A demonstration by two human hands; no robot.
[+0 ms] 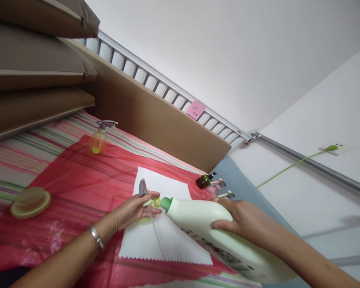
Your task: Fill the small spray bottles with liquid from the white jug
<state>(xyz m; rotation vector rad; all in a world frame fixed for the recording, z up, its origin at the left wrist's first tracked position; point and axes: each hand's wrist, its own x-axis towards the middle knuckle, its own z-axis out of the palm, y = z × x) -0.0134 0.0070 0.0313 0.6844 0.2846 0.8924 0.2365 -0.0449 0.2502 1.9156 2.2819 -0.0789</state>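
Note:
My right hand [243,222] grips a large pale green jug [210,232] and tips it so its green spout [165,203] meets the mouth of a small yellow-green bottle [156,202]. My left hand [135,210] is closed around that small bottle and also holds a grey spray head [143,188] whose thin tube [156,234] hangs down. Both hands are over a white cloth [165,240] lying on a red plastic sheet [75,188]. A metal bangle [96,237] is on my left wrist.
An orange spray bottle [99,139] stands at the far side of the red sheet. A round yellow-green lid [30,202] lies at the left. Several small bottles [213,186] cluster beyond the cloth. Brown cushions [33,68] are stacked upper left beside a wooden headboard [156,128].

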